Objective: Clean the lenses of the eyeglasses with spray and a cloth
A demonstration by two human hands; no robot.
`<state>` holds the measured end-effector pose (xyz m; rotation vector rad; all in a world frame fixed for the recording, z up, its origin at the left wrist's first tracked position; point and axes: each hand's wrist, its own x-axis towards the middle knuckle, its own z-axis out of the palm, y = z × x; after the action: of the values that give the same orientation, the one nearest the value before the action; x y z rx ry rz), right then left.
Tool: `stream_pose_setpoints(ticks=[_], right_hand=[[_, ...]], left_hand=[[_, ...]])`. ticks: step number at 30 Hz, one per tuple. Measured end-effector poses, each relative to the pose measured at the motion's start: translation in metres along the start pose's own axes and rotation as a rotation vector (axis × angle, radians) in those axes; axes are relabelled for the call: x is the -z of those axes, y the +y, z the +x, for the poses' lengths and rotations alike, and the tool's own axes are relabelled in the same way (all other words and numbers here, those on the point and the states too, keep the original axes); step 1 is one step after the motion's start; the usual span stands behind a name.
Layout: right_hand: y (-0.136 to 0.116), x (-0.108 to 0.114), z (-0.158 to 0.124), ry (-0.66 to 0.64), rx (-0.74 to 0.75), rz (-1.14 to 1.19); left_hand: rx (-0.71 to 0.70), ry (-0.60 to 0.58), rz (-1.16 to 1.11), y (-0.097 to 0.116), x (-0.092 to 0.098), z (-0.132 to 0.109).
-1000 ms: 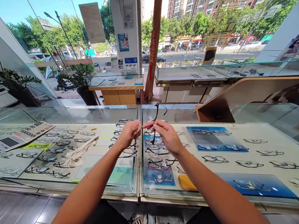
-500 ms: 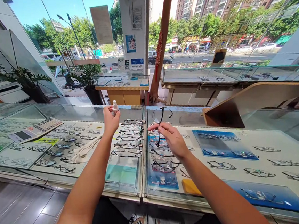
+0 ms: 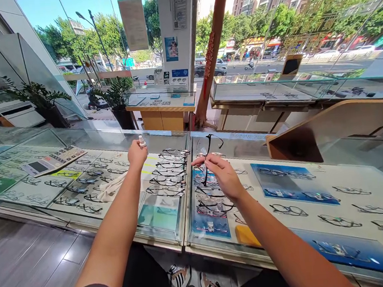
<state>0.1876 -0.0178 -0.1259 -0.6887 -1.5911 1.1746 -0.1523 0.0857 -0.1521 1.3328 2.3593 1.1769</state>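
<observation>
1. The glass tabletop (image 3: 110, 139) closes off the display below, so a hand passes only above the pane.
2. Left: a calculator (image 3: 54, 159) and a crumpled cloth (image 3: 110, 191) lie on it, with bare glass between them.
3. The air is open between the left hand (image 3: 137, 155), gripping a spray bottle (image 3: 141, 141), and the right hand (image 3: 223, 176), pinching a black spectacle frame (image 3: 207, 155).
4. Right: a slanted wooden stand (image 3: 327, 127) blocks the far edge.

Small white spray bottle (image 3: 141, 141) upright in the left hand (image 3: 136, 155); black-framed glasses (image 3: 207, 152) held on end by the right hand (image 3: 223, 176)
</observation>
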Motion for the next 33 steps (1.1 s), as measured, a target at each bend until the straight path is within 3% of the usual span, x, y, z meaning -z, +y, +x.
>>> stream_pose_setpoints(ticks=[8,11,14,16,18,21,23,26,28,30,33], right_hand=[[0.005,0.002,0.002,-0.016,0.014,-0.018],[0.009,0.007,0.006,-0.011,0.023,-0.011],[0.015,0.016,0.010,0.019,0.020,-0.007],[0.017,0.022,0.013,0.044,0.021,-0.005],[0.019,0.027,0.015,0.056,0.024,0.002],[0.021,0.029,0.016,0.054,0.029,0.010],[0.022,0.027,0.017,0.042,0.032,0.004],[0.022,0.025,0.017,0.028,0.031,-0.018],[0.022,0.023,0.017,0.031,0.032,-0.024],[0.022,0.023,0.018,0.037,0.038,-0.017],[0.020,0.023,0.017,0.044,0.049,0.008]], left_hand=[[-0.008,0.029,0.028,0.013,0.002,-0.010],[-0.061,0.216,-0.005,0.031,0.015,-0.027],[-0.268,0.453,-0.123,0.048,0.041,-0.046],[-0.395,0.373,-0.122,0.051,0.061,-0.056],[-0.447,0.172,0.009,0.042,0.080,-0.061],[-0.322,-0.084,0.338,0.011,0.098,-0.064],[-0.211,-0.192,0.431,-0.014,0.101,-0.063],[-0.164,-0.245,0.375,-0.043,0.100,-0.062],[-0.161,-0.245,0.270,-0.051,0.100,-0.061],[-0.160,-0.207,0.125,-0.049,0.102,-0.061],[-0.143,-0.139,-0.128,-0.029,0.106,-0.062]])
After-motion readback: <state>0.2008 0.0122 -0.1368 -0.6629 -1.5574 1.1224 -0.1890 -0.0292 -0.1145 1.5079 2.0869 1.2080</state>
